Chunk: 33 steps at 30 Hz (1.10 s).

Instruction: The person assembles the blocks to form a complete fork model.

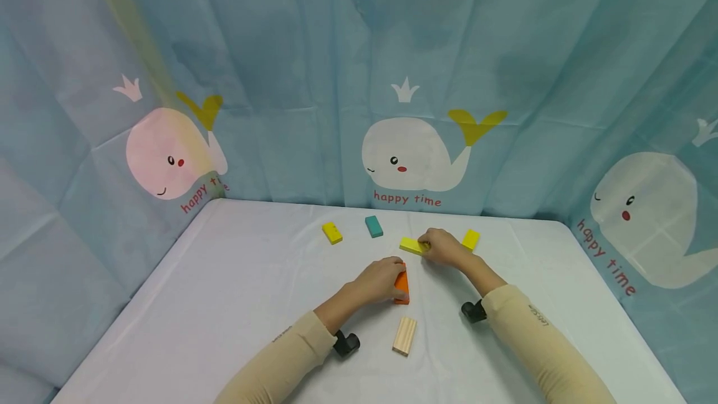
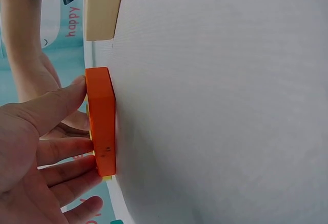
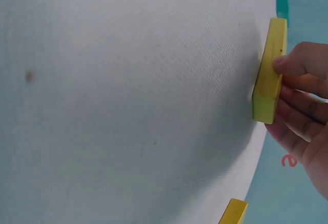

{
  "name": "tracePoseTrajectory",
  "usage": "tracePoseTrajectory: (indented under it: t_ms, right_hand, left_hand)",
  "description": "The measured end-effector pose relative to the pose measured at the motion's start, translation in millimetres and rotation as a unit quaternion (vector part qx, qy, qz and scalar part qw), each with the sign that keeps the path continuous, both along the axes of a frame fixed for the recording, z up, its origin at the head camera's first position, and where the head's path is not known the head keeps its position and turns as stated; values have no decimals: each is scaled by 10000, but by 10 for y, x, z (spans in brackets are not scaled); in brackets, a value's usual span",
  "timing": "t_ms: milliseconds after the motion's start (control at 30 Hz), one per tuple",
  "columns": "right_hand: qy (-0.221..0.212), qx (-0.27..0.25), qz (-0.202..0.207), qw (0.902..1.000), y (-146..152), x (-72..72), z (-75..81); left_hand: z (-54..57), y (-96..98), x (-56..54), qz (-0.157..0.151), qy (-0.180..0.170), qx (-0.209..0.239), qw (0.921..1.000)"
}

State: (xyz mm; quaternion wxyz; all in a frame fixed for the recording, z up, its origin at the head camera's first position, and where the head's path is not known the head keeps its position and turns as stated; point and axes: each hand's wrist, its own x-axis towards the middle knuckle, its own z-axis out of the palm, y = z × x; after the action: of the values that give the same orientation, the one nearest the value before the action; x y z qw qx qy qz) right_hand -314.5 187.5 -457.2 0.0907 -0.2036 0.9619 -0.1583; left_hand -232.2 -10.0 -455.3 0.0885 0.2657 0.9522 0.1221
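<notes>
With thumb and fingers at its two ends, my left hand (image 1: 381, 280) grips an orange block (image 1: 402, 285) that lies on the white tabletop; the left wrist view shows the orange block (image 2: 101, 121) with the thumb near one end. Farther back, my right hand (image 1: 442, 247) pinches a yellow block (image 1: 411, 245). In the right wrist view the thumb presses the near face of this yellow block (image 3: 267, 75), and the other fingers lie behind it. Closer to me than the orange block lies a plain wooden block (image 1: 404, 336), seen partly as a pale block (image 2: 102, 8) in the left wrist view.
Toward the back of the table (image 1: 224, 279) lie another yellow block (image 1: 332, 233) and a teal block (image 1: 374, 226). A third yellow block (image 1: 471, 239) sits just beyond the right hand, partly hidden by it. A blue curtain (image 1: 280, 111) with whale prints hangs behind the table.
</notes>
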Motion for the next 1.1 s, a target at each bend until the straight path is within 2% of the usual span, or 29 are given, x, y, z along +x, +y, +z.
tracePoseTrajectory:
  t_ms: [767, 1000, 1100]
  right_hand:
    - [95, -197, 212, 9995, -60, -14, 44]
    - [-8, -276, 181, 9995, -119, 5, 54]
    - [-6, -292, 233, 9993, -135, 10, 53]
  left_hand:
    - [-31, 9, 6, -8, 143, -116, 9998]
    - [-54, -4, 5, 20, 527, -55, 9986]
    - [-58, -3, 0, 108, 579, -41, 9983]
